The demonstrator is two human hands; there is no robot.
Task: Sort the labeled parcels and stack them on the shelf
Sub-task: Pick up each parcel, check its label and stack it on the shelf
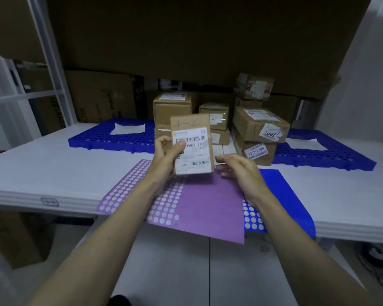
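Far left of the grip lies a blue perforated mat (111, 138) with bare white shelf (42, 171) around it. The left hand (167, 156) clamps a small labeled parcel (191, 143) upright, thumb on the label, above a purple sheet (208, 206) overhanging the shelf's front edge. Just right, the right hand (241, 171) hovers open and empty. Behind stand stacked parcels (260, 127).

Brown parcel (191, 143), white label; purple sheet (208, 206) white-dotted; blue grid mats (102, 135), perhaps plastic
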